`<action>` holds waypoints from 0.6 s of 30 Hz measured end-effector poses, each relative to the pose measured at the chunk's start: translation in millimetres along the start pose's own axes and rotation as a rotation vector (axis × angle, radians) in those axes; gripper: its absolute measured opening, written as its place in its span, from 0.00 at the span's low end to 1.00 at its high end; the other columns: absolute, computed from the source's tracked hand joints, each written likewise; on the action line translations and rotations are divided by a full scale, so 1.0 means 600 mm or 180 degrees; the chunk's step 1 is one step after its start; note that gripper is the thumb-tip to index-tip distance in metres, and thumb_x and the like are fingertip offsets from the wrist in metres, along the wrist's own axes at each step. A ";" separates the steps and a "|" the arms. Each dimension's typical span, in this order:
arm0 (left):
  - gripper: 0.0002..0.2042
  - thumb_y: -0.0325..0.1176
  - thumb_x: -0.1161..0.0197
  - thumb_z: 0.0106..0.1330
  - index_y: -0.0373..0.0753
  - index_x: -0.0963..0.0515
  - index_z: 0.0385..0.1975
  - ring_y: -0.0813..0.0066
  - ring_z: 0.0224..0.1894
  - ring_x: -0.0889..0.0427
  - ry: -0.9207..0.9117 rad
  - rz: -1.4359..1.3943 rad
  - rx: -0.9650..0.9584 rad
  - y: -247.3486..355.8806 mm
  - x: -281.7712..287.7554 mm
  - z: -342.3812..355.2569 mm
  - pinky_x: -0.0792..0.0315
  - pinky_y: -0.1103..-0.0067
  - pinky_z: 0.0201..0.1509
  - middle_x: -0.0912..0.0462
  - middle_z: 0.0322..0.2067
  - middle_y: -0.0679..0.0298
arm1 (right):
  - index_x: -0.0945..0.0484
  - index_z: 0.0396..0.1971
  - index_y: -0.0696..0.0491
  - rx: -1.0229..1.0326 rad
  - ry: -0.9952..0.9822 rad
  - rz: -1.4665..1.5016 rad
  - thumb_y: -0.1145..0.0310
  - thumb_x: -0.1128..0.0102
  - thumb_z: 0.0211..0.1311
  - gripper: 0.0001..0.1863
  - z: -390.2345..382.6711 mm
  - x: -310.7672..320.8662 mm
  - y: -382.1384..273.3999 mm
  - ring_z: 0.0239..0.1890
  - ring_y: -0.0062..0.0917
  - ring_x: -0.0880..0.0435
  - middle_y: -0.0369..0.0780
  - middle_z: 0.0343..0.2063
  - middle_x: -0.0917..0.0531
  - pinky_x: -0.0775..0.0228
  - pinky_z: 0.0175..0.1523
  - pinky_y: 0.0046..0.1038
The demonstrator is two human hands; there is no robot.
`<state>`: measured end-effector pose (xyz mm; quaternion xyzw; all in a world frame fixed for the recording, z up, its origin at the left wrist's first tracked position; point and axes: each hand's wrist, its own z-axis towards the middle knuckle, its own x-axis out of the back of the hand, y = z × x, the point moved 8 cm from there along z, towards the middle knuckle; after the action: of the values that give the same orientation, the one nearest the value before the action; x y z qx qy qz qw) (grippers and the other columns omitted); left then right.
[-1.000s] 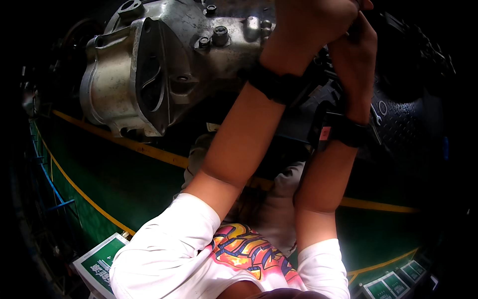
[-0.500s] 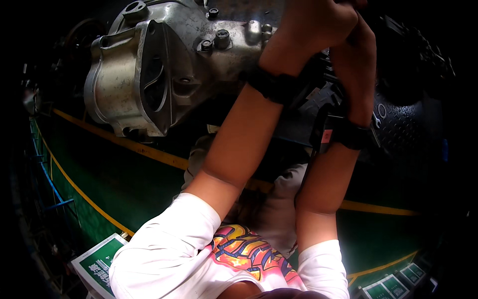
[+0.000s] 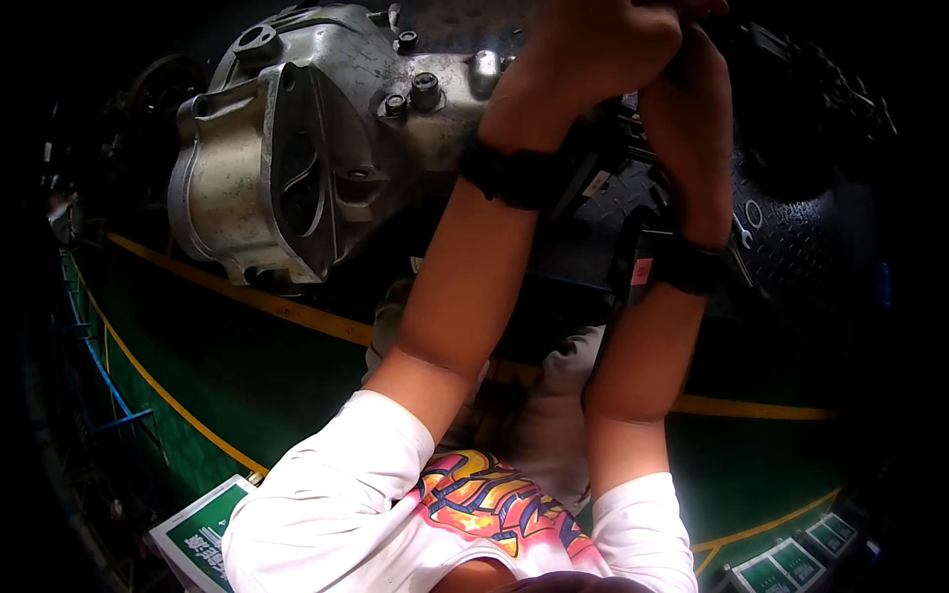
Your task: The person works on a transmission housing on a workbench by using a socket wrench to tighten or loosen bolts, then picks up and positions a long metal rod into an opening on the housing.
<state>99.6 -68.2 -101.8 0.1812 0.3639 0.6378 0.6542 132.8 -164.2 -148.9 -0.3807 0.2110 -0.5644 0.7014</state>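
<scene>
Both of my arms reach up to the top edge, where my hands meet. My left hand [image 3: 603, 49] is closed, its back toward me; whatever it grips is hidden. Close against it on the right is my right hand [image 3: 689, 119], bent at the wrist, with its fingers out of sight behind the left hand and the frame edge. Left of my hands lies a large silver metal housing [image 3: 225, 183] with a wide opening at its near end. Several dark bolts [image 3: 425, 91] stand up from its top. Black bands [image 3: 509, 176] circle both wrists.
A dark tread-plate bench top [image 3: 796, 232] carries a wrench [image 3: 744, 225] right of my right wrist. Dark machinery [image 3: 820, 109] stands at the far right. Yellow lines [image 3: 267, 296] cross the green floor. Green-and-white boxes [image 3: 198, 539] stand at the lower left and lower right.
My joined hands and forearms have shifted slightly to the left. The view has also moved a little, so the housing sits slightly lower. My hands stay together.
</scene>
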 end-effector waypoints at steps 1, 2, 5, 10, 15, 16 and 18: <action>0.08 0.19 0.33 0.66 0.28 0.15 0.44 0.79 0.37 0.13 0.0141 0.0333 -0.0137 0.005 0.005 0.000 0.20 0.80 0.42 0.10 0.34 0.60 | 0.20 0.53 0.60 0.0004 0.0001 0.0003 0.79 0.40 0.68 0.14 0.002 -0.004 0.012 0.51 0.24 0.16 0.40 0.47 0.13 0.24 0.54 0.25; 0.09 0.19 0.33 0.66 0.28 0.14 0.44 0.79 0.37 0.12 0.0279 0.0652 -0.0265 0.011 0.009 -0.001 0.20 0.80 0.42 0.09 0.34 0.59 | 0.20 0.52 0.60 0.0140 -0.0076 0.0342 0.79 0.41 0.68 0.14 0.004 -0.011 0.013 0.52 0.23 0.17 0.40 0.48 0.13 0.25 0.56 0.25; 0.09 0.18 0.33 0.66 0.28 0.14 0.45 0.78 0.38 0.11 0.0454 0.0824 -0.0382 0.023 0.009 -0.014 0.20 0.80 0.42 0.09 0.35 0.57 | 0.19 0.51 0.60 0.0370 -0.0073 0.0487 0.79 0.40 0.69 0.12 0.002 -0.013 0.005 0.51 0.22 0.17 0.40 0.46 0.13 0.25 0.55 0.24; 0.09 0.19 0.34 0.66 0.28 0.15 0.45 0.77 0.39 0.11 0.0650 0.1141 -0.0619 0.024 0.006 -0.016 0.20 0.80 0.42 0.09 0.35 0.57 | 0.16 0.44 0.59 0.0361 0.0156 -0.0129 0.75 0.34 0.66 0.09 -0.005 -0.009 -0.037 0.44 0.18 0.16 0.35 0.38 0.12 0.25 0.49 0.22; 0.08 0.19 0.35 0.68 0.27 0.17 0.45 0.76 0.38 0.12 -0.0123 -0.0048 0.0140 0.009 0.002 0.000 0.20 0.81 0.43 0.10 0.35 0.58 | 0.16 0.45 0.59 0.0194 0.0098 -0.0671 0.74 0.34 0.66 0.10 -0.004 0.008 -0.028 0.42 0.14 0.18 0.33 0.37 0.12 0.26 0.46 0.20; 0.08 0.18 0.36 0.68 0.27 0.17 0.45 0.76 0.38 0.12 -0.0121 0.0090 0.0023 0.011 0.002 -0.001 0.21 0.81 0.44 0.11 0.35 0.59 | 0.16 0.45 0.59 0.0192 0.0103 -0.0674 0.74 0.34 0.66 0.10 -0.003 0.007 -0.018 0.42 0.14 0.18 0.33 0.37 0.12 0.26 0.46 0.20; 0.08 0.17 0.36 0.68 0.26 0.17 0.45 0.76 0.38 0.13 -0.0123 0.0224 -0.0104 0.008 -0.003 -0.003 0.21 0.82 0.45 0.11 0.35 0.60 | 0.18 0.49 0.60 0.0158 0.0026 0.0323 0.76 0.37 0.67 0.12 0.003 -0.004 -0.003 0.43 0.15 0.18 0.35 0.39 0.13 0.25 0.47 0.21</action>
<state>95.1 -69.6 -99.0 0.1955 0.3342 0.6626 0.6411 132.4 -161.5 -146.3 -0.3496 0.2188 -0.5348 0.7375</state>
